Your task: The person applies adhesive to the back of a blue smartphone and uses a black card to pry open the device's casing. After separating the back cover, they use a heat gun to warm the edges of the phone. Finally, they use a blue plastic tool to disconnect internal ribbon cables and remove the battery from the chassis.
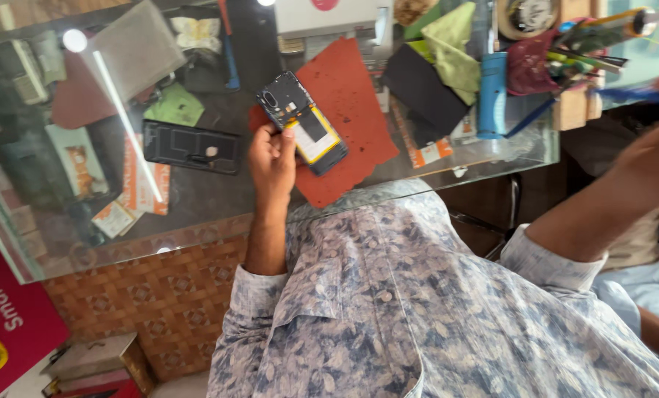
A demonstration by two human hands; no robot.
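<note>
The opened phone (303, 122), its back cover off so the yellow-edged battery and dark circuit board show, lies tilted over the red mat (351, 103) on the glass surface (197, 199). The left hand (272, 158) grips it at its lower left edge, fingers curled round the side and thumb pressed by the battery's corner. The phone seems partly lifted off the mat, though whether its far end rests there cannot be told. The right hand (657, 158) is raised well apart at the right edge of view; it is blurred and cut off, so whether it is wide or closed cannot be told.

A black back cover (191, 146) lies on the surface to the left, near some orange-and-white cards (141, 188). Further back stand a blue cylinder (492, 92), a yellow-green cloth (451, 48) and a holder of tools (565, 66).

With only one hand holding an edge, the phone could slip and strike the glass, and thumb pressure close to the battery might bend or dent it.
</note>
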